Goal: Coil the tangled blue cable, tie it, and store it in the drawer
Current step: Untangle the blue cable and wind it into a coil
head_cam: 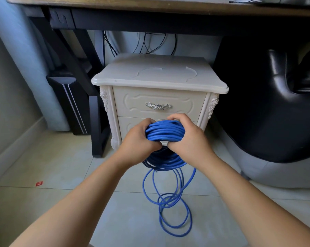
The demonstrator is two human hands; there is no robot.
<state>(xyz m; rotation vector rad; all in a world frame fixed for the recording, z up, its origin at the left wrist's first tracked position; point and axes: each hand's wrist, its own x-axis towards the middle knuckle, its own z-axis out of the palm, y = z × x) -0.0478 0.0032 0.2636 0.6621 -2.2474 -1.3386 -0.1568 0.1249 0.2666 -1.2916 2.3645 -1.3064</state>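
A thick coil of blue cable (pixel 165 132) is held in front of a cream nightstand (pixel 159 77). My left hand (pixel 138 139) grips the coil's left side and my right hand (pixel 188 138) grips its right side, fingers curled over the top. The lower part of the coil hangs below my hands. Several loose loops of the same cable trail down onto the tiled floor (pixel 173 207). The nightstand's top drawer (pixel 132 102) is shut and has a silver handle (pixel 158 106). A second drawer below it is partly hidden by my hands.
A dark wooden desk (pixel 150 8) spans overhead, its black leg (pixel 95 125) left of the nightstand. A black computer tower (pixel 70 104) stands further left. A black chair (pixel 275 104) fills the right. A small red scrap (pixel 39 183) lies on the floor.
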